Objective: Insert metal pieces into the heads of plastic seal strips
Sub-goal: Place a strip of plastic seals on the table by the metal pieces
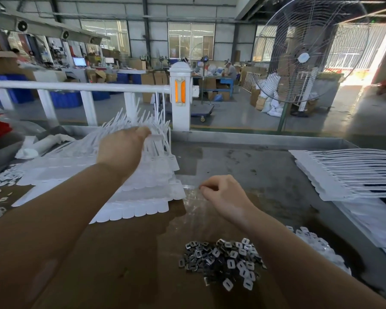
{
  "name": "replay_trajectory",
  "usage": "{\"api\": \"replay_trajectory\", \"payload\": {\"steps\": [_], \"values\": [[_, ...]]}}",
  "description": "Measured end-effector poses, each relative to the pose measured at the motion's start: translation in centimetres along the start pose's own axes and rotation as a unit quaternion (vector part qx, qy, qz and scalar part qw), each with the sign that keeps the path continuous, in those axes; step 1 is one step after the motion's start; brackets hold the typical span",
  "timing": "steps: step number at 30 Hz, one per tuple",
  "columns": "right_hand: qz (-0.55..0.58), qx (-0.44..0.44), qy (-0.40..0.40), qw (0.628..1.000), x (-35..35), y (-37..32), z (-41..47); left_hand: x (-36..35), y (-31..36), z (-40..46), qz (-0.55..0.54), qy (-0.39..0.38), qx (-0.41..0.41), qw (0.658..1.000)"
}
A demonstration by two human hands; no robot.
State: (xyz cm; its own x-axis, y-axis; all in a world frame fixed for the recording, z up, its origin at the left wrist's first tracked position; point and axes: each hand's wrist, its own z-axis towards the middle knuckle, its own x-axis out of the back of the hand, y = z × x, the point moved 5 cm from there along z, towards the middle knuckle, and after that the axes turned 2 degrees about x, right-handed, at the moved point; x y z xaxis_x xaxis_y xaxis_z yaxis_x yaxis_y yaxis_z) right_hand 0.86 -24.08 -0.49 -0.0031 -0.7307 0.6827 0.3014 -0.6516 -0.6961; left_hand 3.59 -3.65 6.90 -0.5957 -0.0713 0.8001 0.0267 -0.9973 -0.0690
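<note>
Left hand (123,150) grips the strips (129,175) to draw one; right hand (225,195), loosely curled, waits by the metal pieces (223,262).

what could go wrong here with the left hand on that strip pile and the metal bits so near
The left hand reaches over the tall, uneven stack of white seal strips; pulling one sheet could drag others off or topple the pile. The loose heap of metal pieces lies close under the right forearm, so a sweep could scatter it. The right hand is curled; whether it holds a piece is unclear.
</note>
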Motion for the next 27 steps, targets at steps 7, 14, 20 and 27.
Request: {"api": "replay_trajectory", "payload": {"steps": [7,14,20,27], "values": [[0.56,-0.208,-0.013,0.802,-1.5,-0.9,1.2,2.7,8.6,-3.8,0.02,0.041,-0.228,0.973],[0.596,-0.239,0.037,0.765,-0.5,0.3,0.8,0.1,10.8,-6.4,0.0,-0.067,-0.229,0.971],[0.556,-0.23,0.1,0.793,3.0,3.0,-0.2,-1.1,7.3,-7.0,-0.015,-0.173,-0.102,0.98],[0.549,-0.221,0.181,0.786,6.9,8.4,-2.3,-2.8,6.8,-7.7,-0.076,-0.254,-0.141,0.954]]}}
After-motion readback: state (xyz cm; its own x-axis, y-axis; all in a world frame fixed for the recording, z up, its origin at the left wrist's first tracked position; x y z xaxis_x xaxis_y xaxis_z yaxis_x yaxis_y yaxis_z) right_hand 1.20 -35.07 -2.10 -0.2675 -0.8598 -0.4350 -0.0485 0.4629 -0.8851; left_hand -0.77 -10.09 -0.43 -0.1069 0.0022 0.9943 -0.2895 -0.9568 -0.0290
